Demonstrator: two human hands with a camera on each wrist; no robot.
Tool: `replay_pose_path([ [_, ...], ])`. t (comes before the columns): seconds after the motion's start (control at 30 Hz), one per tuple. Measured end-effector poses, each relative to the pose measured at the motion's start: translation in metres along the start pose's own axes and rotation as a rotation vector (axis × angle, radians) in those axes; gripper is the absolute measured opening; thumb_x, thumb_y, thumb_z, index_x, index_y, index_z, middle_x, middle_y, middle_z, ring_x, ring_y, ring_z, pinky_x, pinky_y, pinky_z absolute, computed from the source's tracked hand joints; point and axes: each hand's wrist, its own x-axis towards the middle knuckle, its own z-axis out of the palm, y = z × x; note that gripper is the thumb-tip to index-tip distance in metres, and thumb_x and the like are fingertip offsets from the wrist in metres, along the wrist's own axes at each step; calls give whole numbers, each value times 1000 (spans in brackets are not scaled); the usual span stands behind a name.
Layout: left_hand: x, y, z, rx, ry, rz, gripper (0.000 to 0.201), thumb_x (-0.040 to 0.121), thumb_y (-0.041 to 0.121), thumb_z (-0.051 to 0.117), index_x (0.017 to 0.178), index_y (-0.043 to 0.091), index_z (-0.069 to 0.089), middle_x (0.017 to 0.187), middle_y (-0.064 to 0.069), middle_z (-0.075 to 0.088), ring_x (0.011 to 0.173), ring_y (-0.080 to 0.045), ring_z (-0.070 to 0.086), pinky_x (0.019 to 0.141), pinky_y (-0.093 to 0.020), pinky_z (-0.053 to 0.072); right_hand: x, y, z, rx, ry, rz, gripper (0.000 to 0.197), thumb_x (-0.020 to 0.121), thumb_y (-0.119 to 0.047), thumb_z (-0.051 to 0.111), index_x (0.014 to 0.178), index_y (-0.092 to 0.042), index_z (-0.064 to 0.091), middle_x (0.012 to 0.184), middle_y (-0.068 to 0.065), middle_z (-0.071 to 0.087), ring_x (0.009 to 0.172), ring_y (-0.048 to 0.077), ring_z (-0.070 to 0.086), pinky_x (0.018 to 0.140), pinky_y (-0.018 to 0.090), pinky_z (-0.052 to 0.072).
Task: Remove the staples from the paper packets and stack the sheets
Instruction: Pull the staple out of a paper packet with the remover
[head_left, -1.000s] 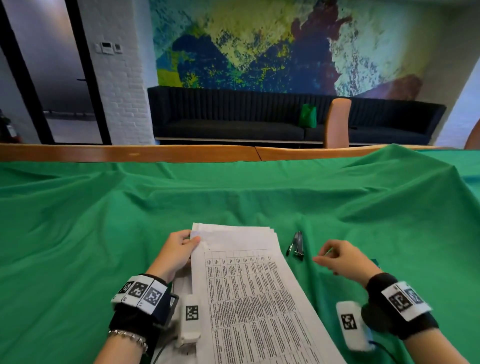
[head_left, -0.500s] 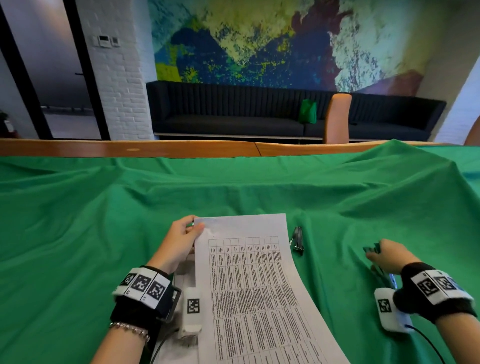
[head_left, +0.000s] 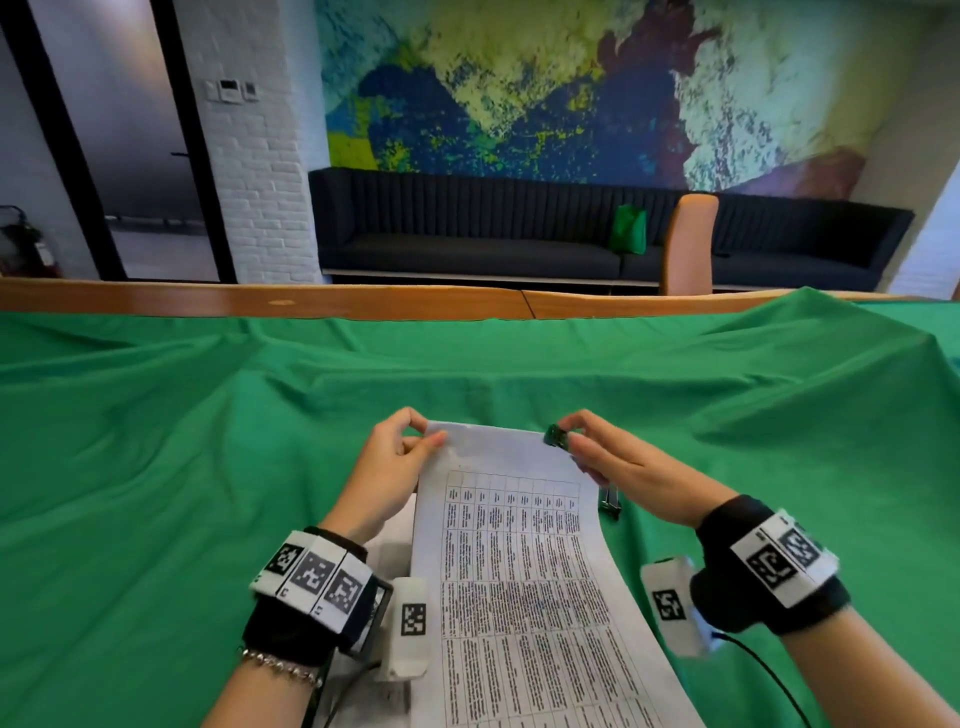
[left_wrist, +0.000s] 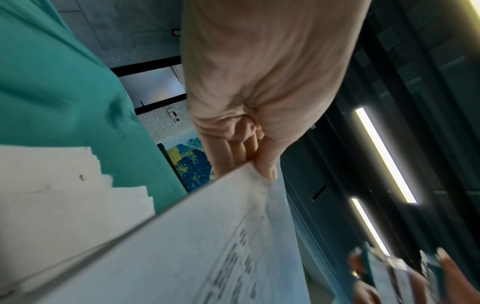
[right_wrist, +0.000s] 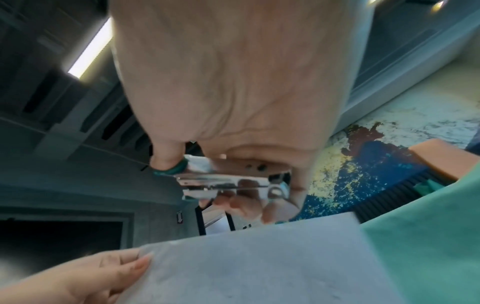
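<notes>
Since the earlier frame the right hand (head_left: 628, 462) has been brought back from the 3 o'clock side of the bench (head_left: 156, 467) to the far right corner of the paper packet (head_left: 519, 571), with a green-handled staple remover (head_left: 557, 435) pinched between thumb and fingers. The packet's far left corner is pinched and lifted by the left hand (head_left: 395, 467), its thumb on top. Loose sheets (left_wrist: 64, 185) lie beneath at 9 o'clock, and a dark stapler (head_left: 609, 501) just beside the packet's right edge.

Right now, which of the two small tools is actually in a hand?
The green-handled staple remover, pinched by the right hand at the packet's top corner. The dark one lies untouched on the cloth.
</notes>
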Motion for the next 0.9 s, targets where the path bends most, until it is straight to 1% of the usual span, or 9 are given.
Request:
replay_pose_path([
  [0.1, -1, 4, 5, -26, 2, 41, 24, 89, 18, 67, 69, 29, 60, 73, -10, 67, 72, -21, 57, 65, -47, 50, 14, -7, 6, -79, 5, -52, 40, 89, -53, 46, 119, -26, 45, 76, -6, 46, 65, 8, 40, 64, 26, 37],
  [0.23, -1, 9, 7, -23, 16, 89, 18, 83, 14, 73, 70, 24, 65, 74, -5, 64, 75, -17, 57, 75, -59, 52, 27, -14, 7, -284, 73, -165, 48, 81, -56, 60, 117, -28, 46, 97, -6, 57, 80, 3, 52, 74, 18, 44],
  [0.33, -1, 10, 6, -28, 0, 103, 13, 83, 17, 74, 72, 21, 66, 78, -15, 64, 76, -20, 57, 70, -66, 52, 34, -21, 8, -375, 85, -219, 48, 78, -58, 65, 112, -29, 47, 93, -10, 59, 79, 6, 58, 73, 29, 51],
  [0.4, -1, 11, 8, -29, 4, 129, 12, 82, 18, 75, 73, 21, 67, 76, -12, 65, 75, -20, 58, 68, -65, 52, 35, -25, 10, -423, 103, -232, 47, 78, -55, 70, 109, -29, 47, 86, -10, 63, 74, 11, 60, 69, 35, 53],
  [0.6, -2, 15, 12, 5, 4, 202, 8, 80, 20, 76, 75, 24, 71, 68, 6, 66, 70, -13, 59, 73, -60, 54, 41, -33, 16, -735, 184, -220, 53, 83, -63, 59, 125, -32, 52, 112, -11, 63, 100, 13, 58, 80, 33, 51],
  [0.67, -2, 14, 12, -3, 3, 199, 8, 80, 20, 76, 75, 24, 71, 67, 6, 65, 70, -14, 58, 73, -61, 54, 41, -36, 15, -725, 245, -209, 44, 83, -61, 60, 109, -25, 53, 96, -10, 60, 90, 16, 58, 71, 32, 48],
  [0.73, -1, 13, 11, -6, 5, 194, 7, 80, 21, 77, 76, 23, 71, 66, 5, 65, 70, -15, 57, 71, -62, 53, 40, -35, 13, -601, 297, -190, 42, 83, -54, 65, 94, -23, 40, 80, -9, 55, 70, 18, 54, 60, 34, 44],
  [0.8, -1, 13, 11, 2, 10, 189, 7, 80, 22, 77, 76, 21, 71, 66, 5, 64, 69, -15, 56, 68, -62, 53, 39, -33, 10, -427, 333, -167, 42, 84, -47, 68, 94, -25, 33, 75, -6, 59, 57, 14, 54, 54, 39, 49],
  [0.9, -2, 12, 14, -17, 22, 179, 6, 78, 21, 78, 76, 21, 72, 67, 1, 66, 69, -18, 58, 63, -61, 53, 35, -31, 9, -394, 341, -136, 43, 83, -50, 67, 109, -27, 42, 79, -8, 67, 63, 11, 63, 62, 39, 55],
])
